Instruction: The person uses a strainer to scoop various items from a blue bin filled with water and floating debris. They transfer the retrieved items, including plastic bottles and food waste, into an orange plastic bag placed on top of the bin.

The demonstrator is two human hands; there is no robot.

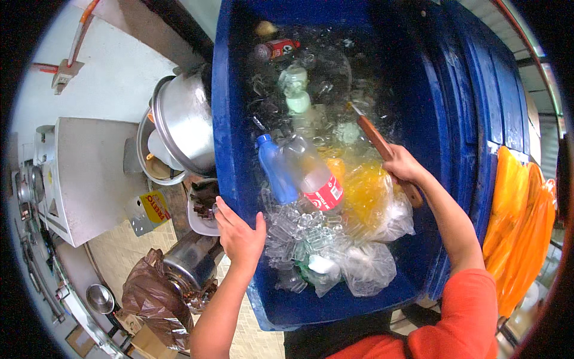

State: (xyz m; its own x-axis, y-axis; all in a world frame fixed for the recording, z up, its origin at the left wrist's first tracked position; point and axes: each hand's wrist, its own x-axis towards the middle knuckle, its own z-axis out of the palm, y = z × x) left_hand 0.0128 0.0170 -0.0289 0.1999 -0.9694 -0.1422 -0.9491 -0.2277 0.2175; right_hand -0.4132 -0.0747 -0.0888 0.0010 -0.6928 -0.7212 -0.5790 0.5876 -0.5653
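Observation:
My right hand (405, 164) is closed around the brown wooden handle (373, 137) of a tool whose narrow metal end points into the water and ice; its working end is hard to make out. My left hand (242, 236) lies on the left rim of a big blue cooler box (221, 119), thumb on the inner side, fingers stretched along the outside. Between the hands, inside the box, are a blue bottle (276, 170), a clear plastic bottle with a red label (311, 173), ice pieces (287, 236), a yellow bag (373, 194) and clear plastic bags (368, 269).
A red can (277, 49) and pale green-white bottles (295, 90) lie farther back in the box. Large metal pots (188, 119) stand against its left side. A brown plastic bag (152, 296) sits lower left. Orange bags (517, 221) hang at the right.

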